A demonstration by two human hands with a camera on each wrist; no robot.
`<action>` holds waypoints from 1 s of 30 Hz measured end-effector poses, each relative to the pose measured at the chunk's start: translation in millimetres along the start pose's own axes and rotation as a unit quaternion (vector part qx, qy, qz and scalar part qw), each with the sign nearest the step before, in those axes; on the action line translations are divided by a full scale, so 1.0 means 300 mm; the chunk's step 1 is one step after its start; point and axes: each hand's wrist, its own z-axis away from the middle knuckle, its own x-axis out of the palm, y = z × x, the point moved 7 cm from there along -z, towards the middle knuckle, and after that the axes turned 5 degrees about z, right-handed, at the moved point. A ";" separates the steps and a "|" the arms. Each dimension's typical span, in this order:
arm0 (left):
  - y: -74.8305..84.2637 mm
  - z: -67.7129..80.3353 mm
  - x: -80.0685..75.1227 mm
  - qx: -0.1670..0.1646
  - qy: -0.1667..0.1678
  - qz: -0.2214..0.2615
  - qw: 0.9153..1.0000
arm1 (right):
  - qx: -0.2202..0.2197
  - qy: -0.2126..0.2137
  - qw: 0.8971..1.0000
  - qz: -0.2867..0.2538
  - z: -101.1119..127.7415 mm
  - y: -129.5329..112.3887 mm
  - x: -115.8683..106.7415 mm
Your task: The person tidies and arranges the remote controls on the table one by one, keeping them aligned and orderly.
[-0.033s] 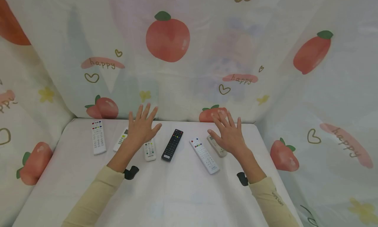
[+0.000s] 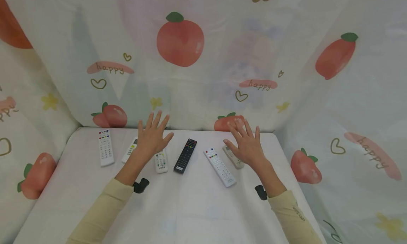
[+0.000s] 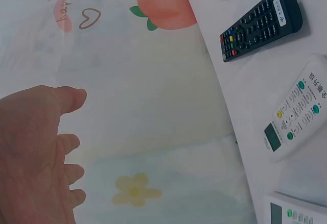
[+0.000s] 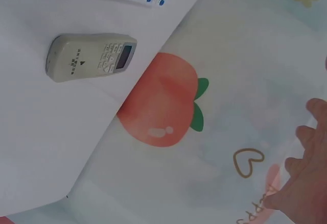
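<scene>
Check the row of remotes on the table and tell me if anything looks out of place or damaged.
Nothing stands out. The black remote and the white ones, such as the long white remote, lie flat and face up, only fanned at slightly different angles. The left hand and right hand are spread open above them, holding nothing.

Head cam looked down and fwd from above the table (image 2: 190, 208), wide, both forearms in frame. Left wrist cam sat close behind its hand, facing the backdrop; shared the black remote (image 2: 186, 155) (image 3: 259, 23) w/ head. Right wrist cam likewise; shared the grey remote (image 2: 233, 156) (image 4: 91, 56).
</scene>
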 end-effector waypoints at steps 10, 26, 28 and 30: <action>-0.042 0.061 0.017 0.033 0.047 0.078 0.995 | 0.023 0.007 0.997 -0.068 0.061 0.018 0.043; -0.337 0.255 0.090 -0.019 -0.006 0.223 0.975 | 0.082 -0.014 0.965 -0.247 0.171 -0.042 0.188; -0.364 0.276 0.098 -0.025 -0.013 0.235 0.971 | 0.082 -0.011 0.963 -0.256 0.178 -0.060 0.197; -0.386 0.296 0.105 -0.030 -0.018 0.240 0.970 | 0.086 -0.005 0.961 -0.264 0.183 -0.076 0.202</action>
